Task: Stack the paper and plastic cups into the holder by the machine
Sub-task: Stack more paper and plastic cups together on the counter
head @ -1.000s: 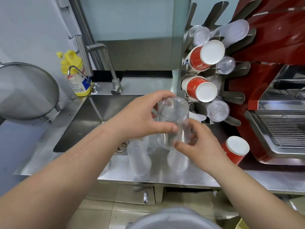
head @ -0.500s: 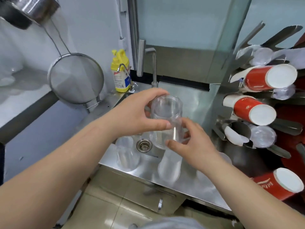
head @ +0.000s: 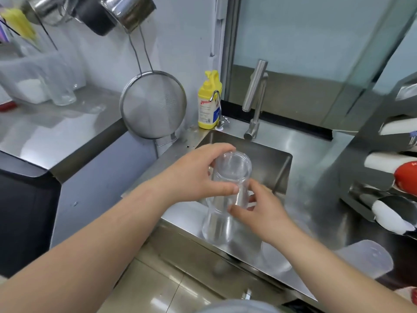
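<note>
clear glossy plastic cup [head: 230,177], brushed steel sink [head: 266,150]

Only one view is given, taken from a wide-angle camera worn on the head. The scene is looked down on, forward and steeply, from close above the steel desk [head: 187,219] and its sink [head: 266,154]. Both forearms are seen reaching in from the lower edge. The wall and tap [head: 255,98] fill the upper part; straight edges are bent toward the corners by the lens.

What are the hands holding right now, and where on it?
Both hold a stack of clear plastic cups: left hand around its upper end, right hand on the side lower down.
</note>
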`<state>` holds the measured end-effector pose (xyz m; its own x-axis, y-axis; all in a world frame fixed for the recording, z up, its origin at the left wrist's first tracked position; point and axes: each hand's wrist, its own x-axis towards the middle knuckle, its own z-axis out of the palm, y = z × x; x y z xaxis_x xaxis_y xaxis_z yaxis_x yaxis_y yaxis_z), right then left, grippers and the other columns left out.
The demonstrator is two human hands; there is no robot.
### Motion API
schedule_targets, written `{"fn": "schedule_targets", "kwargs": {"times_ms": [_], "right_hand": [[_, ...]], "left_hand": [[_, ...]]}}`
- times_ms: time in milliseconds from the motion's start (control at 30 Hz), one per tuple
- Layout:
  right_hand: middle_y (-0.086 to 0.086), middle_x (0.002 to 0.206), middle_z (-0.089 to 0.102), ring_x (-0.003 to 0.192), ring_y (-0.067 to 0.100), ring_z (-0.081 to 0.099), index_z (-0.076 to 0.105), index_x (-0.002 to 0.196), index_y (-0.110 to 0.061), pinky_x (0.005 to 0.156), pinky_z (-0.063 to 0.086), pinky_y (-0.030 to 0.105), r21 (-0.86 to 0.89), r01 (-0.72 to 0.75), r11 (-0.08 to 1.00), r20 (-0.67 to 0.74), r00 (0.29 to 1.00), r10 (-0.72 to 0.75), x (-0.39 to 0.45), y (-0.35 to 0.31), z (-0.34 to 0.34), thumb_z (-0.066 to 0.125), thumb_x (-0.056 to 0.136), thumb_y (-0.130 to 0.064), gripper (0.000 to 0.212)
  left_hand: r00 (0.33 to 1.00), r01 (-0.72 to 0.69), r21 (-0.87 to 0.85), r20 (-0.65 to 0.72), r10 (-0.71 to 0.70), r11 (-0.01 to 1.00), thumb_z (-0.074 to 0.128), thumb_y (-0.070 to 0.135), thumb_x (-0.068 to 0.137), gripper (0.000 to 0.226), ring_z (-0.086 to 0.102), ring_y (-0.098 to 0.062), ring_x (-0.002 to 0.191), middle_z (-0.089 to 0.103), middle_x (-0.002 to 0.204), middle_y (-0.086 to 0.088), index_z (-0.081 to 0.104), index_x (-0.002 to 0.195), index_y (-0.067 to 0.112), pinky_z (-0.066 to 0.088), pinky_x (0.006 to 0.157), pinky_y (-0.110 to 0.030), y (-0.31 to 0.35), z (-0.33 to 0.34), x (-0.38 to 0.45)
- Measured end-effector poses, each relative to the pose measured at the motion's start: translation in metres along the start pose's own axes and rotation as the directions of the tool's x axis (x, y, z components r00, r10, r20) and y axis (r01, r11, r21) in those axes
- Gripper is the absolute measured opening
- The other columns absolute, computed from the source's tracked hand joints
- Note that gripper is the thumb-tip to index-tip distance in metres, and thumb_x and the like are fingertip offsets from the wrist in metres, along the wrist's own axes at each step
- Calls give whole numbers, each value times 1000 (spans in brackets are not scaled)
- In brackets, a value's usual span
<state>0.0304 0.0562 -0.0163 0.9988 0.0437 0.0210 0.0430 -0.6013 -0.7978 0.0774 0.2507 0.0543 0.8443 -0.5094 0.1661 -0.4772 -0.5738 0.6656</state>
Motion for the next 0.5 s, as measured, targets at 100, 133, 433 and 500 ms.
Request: {"fn": "schedule_targets", "kwargs": {"times_ms": [100, 133, 433, 500], "right_hand": [[-18, 105, 57, 92, -2, 56, 50, 111, -48, 72, 44, 19, -5, -44, 999, 23, 999, 45, 4, 9, 18, 67, 64, -49, 50], [-17, 106, 57, 93, -1, 56, 50, 112, -47, 72, 44, 19, -14, -64, 998, 29, 998, 64, 5, 12, 24, 66, 63, -52, 51], [-14, 107, 57, 99, 7, 55, 48, 118, -43, 75, 43, 23, -101, -164, 981, 61, 983, 171, 3, 47, 59, 68, 69, -45, 53], [-16, 102, 56, 97, 8, 55, 48, 119, -41, 67, 37, 12, -121, -180, 976, 68, 980, 189, 2, 53, 64, 68, 68, -44, 54]], "left_hand": [[999, 18, 14, 44, -19, 1000, 81, 50, 71, 80, 51, -1, 115, 50, 133, 17, 44, 141, 36, 44, 98, -19, -22, 6, 0], [998, 30, 8, 63, -31, 1000, 81, 51, 72, 81, 51, -3, 117, 50, 135, 16, 43, 141, 36, 45, 100, -23, -29, 8, 1], [980, 103, -52, 176, -92, 993, 81, 49, 72, 86, 49, 0, 120, 47, 142, 17, 40, 146, 34, 43, 103, -22, -75, 50, -2], [978, 106, -59, 185, -94, 993, 82, 45, 73, 87, 49, -3, 116, 48, 141, 13, 40, 147, 30, 43, 104, -24, -81, 60, -4]]}}
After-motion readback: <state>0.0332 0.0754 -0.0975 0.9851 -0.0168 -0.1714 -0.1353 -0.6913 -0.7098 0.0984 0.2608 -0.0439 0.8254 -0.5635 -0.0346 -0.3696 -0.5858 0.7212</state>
